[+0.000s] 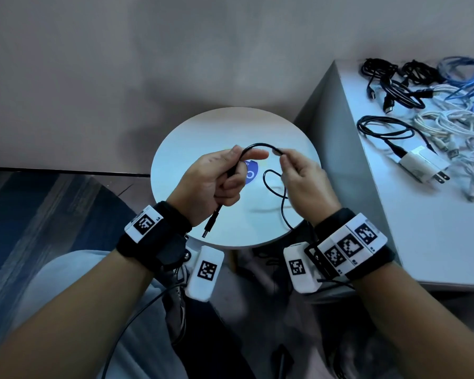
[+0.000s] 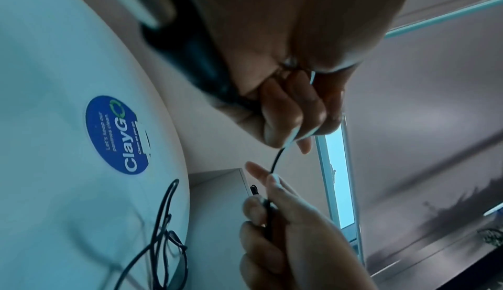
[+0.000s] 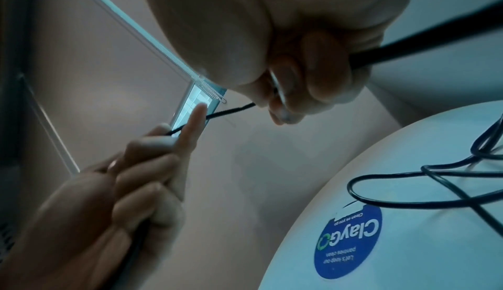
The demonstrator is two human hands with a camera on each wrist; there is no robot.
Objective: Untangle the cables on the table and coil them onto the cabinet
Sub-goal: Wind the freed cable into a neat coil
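Both wrists, strapped with black bands and white marker blocks, sit lowest in the head view. Just beyond them the left hand curls round a thin black cable, whose plug hangs out below the fist toward the wrist. From the top of that fist the cable arches over to the right hand, which pinches it between thumb and fingertips. Below the right hand the slack drops in a loose, crossing loop onto the round white table and runs off its near edge. A blue round sticker lies on the tabletop between the hands, partly hidden by the left fingers. To the right stands the white cabinet; on its top lie several bundles of black, white and blue cables and a white charger with its prongs pointing right.
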